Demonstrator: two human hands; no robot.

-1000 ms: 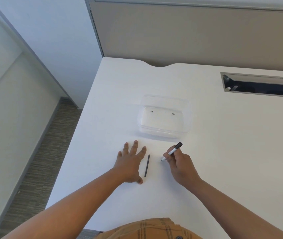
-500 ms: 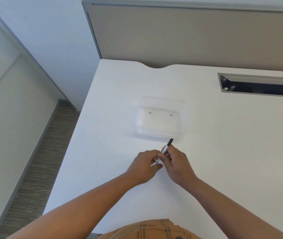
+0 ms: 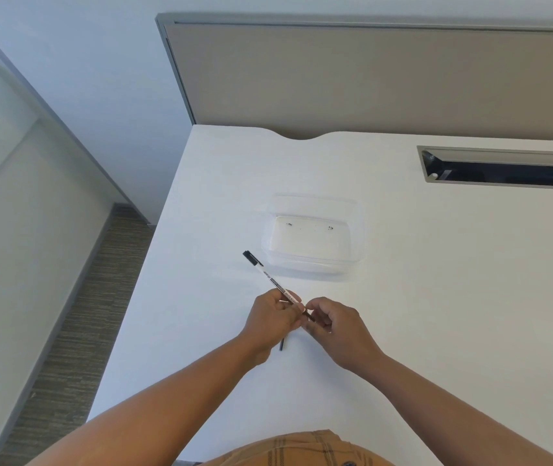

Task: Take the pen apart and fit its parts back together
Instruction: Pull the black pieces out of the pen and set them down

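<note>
Item: pen (image 3: 277,286), centre of frame, above the counter (image 3: 436,297). Left hand (image 3: 273,319) gripped its lower barrel; capped end pointed upper left. Right hand (image 3: 330,322) pinched the dark tip end. Loose dark rod (image 3: 282,344) lay below the grips. Advice: hold barrel steady, pull or twist straight along its axis.

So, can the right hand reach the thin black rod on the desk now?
Probably yes: the rod lies just below both hands, uncovered, but the right hand is pinching the pen tip.
</note>
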